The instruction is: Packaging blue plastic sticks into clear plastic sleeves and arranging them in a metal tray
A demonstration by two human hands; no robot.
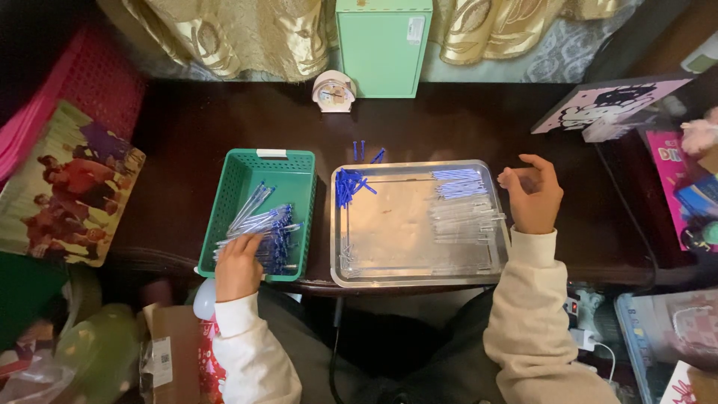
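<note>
1. Pens (265, 228) with clear barrels and blue ends lie heaped in a green basket (241, 173) at the near left edge of the dark table (449, 127).
2. Reaching down into the basket's near end, the left hand (239, 265) rests palm-down on the pens, fingers curled over the pile; whether it actually grips one cannot be told. Its cream sleeve (250, 344) runs straight back toward the body.
3. Just right of the basket sits a metal tray (389, 224). Clear pen barrels (464, 217) are stacked along its right side, and a cluster of blue caps (348, 184) lies in its far left corner.
4. The right hand (532, 196) hovers beside the tray's right rim, wrist bent upward, fingers loosely curled and half open, thumb toward the tray; nothing can be made out in it.
5. A few loose blue caps (363, 152) lie on the table just beyond the tray.
6. Farther back stand a small clock (333, 91) and a mint-green box (383, 49), with gold fabric (239, 34) behind.
</note>
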